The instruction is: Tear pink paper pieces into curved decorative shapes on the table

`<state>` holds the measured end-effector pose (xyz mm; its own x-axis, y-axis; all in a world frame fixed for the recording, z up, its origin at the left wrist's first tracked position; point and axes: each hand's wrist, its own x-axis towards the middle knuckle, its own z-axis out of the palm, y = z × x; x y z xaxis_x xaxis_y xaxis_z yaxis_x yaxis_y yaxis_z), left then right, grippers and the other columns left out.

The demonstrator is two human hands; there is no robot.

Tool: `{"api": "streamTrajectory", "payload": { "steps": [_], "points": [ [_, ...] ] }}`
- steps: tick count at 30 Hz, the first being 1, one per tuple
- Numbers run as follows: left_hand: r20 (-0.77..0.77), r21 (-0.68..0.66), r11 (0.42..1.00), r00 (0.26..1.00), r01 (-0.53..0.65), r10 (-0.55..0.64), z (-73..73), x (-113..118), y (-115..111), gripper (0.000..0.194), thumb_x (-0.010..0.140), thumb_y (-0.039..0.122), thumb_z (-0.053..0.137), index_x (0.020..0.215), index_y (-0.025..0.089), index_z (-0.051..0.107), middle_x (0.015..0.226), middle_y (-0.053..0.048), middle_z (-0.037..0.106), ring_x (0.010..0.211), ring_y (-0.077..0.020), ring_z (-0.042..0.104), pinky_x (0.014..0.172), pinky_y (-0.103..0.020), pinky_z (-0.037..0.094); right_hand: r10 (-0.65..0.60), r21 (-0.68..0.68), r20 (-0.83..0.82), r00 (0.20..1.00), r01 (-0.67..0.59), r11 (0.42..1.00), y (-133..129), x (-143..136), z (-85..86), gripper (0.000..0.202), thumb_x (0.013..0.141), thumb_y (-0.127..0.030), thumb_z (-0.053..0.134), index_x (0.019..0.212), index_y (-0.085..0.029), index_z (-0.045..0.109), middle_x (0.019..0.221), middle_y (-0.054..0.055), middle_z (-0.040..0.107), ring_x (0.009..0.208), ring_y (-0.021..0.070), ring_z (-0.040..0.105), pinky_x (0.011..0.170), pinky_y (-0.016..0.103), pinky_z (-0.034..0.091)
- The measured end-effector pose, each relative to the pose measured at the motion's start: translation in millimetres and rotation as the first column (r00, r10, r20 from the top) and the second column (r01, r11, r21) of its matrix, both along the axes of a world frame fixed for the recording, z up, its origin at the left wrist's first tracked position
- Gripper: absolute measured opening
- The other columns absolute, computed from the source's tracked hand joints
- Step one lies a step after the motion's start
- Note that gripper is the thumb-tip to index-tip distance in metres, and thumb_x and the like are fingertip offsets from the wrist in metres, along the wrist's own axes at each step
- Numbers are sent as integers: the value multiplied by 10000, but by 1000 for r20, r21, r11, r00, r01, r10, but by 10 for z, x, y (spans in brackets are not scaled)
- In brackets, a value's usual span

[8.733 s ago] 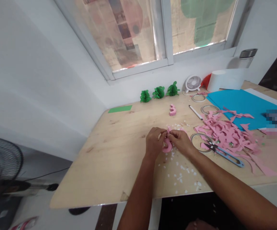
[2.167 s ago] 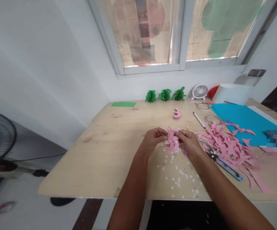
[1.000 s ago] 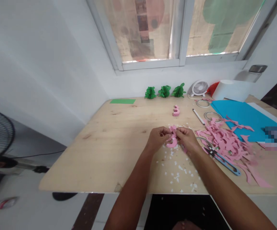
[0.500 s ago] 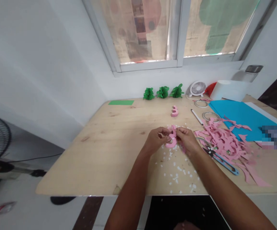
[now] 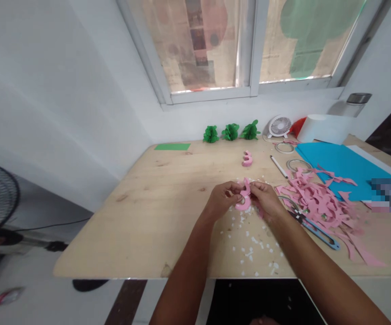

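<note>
Pink 3-like cutout (image 5: 246, 203) in hands (image 5: 223, 198) (image 5: 265, 198)

open tabletop (image 5: 141, 216) at left, pink scraps (image 5: 319, 201), blue-handled snips (image 5: 313, 227) obstructing right

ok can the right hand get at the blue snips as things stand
Probably yes: the blue snips lie close beside the right forearm, mostly uncovered, though the right hand, pinching a pink piece, would likely need to let go.
</note>
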<state>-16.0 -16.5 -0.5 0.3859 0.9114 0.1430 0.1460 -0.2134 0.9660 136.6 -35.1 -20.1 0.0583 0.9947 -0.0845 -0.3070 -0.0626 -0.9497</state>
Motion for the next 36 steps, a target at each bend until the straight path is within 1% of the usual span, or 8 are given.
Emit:
{"api": "streamTrajectory", "payload": {
  "steps": [5, 10, 14, 18, 20, 24, 30, 36],
  "points": [
    [17, 19, 1000, 1000, -1, 1, 41, 14, -30, 202, 629, 176, 633, 828, 170, 666, 703, -10, 650, 600, -103, 545, 578, -216, 412, 35, -27, -125, 991, -39, 999, -33, -13, 77, 217, 598, -317, 726, 555, -170, 571, 477, -37, 507, 442, 79, 408, 456, 206, 313],
    [36, 58, 998, 999, 14, -16, 112, 12, -66, 185, 627, 190, 636, 808, 172, 667, 683, -3, 641, 593, -100, 532, 593, -219, 418, 103, -27, -188, 977, -110, 994, -47, -10, 148, 227, 599, -320, 737, 542, -165, 582, 492, -23, 531, 460, 90, 440, 481, 216, 361],
    [48, 91, 996, 998, 25, -29, 145, 5, -80, 184, 634, 199, 642, 815, 172, 661, 716, -8, 637, 608, -99, 527, 599, -217, 421, 155, -15, -237, 959, -163, 986, -47, 3, 171, 174, 630, -328, 725, 654, -174, 645, 545, -8, 581, 477, 100, 471, 499, 225, 390],
    [78, 90, 995, 996, 46, -53, 166, 1, -87, 215, 646, 199, 642, 858, 163, 652, 665, 0, 608, 604, -97, 520, 596, -216, 412, 176, -24, -283, 943, -190, 981, -57, 0, 189, 183, 644, -313, 722, 779, -199, 675, 663, 9, 650, 552, 124, 544, 557, 244, 436],
    [92, 95, 993, 993, 64, -73, 180, -2, -91, 229, 651, 189, 638, 877, 158, 650, 647, 9, 593, 607, -95, 519, 603, -215, 406, 196, -16, -296, 935, -210, 978, -62, -6, 192, 184, 660, -313, 713, 802, -201, 678, 699, 15, 667, 582, 133, 568, 585, 255, 450],
    [125, 99, 992, 988, 73, -86, 199, -9, -102, 216, 650, 168, 638, 865, 148, 650, 644, 20, 582, 613, -85, 510, 620, -212, 391, 204, -13, -317, 926, -220, 975, -62, -12, 184, 176, 672, -298, 711, 812, -195, 681, 699, 16, 675, 605, 136, 587, 592, 252, 454],
    [163, 60, 994, 981, 95, -103, 191, -6, -110, 190, 660, 200, 642, 840, 142, 653, 643, 12, 596, 604, -89, 508, 608, -218, 387, 207, -24, -322, 924, -227, 974, -56, -3, 163, 158, 679, -297, 705, 798, -197, 680, 707, 13, 682, 592, 138, 591, 577, 256, 452],
    [138, 71, 994, 987, 77, -86, 190, -8, -104, 165, 659, 210, 640, 806, 138, 663, 695, -13, 634, 620, -93, 519, 617, -221, 398, 197, -20, -295, 935, -213, 977, -43, 4, 137, 223, 673, -320, 708, 866, -212, 679, 766, 28, 691, 627, 152, 605, 581, 263, 451]
  ]
}}
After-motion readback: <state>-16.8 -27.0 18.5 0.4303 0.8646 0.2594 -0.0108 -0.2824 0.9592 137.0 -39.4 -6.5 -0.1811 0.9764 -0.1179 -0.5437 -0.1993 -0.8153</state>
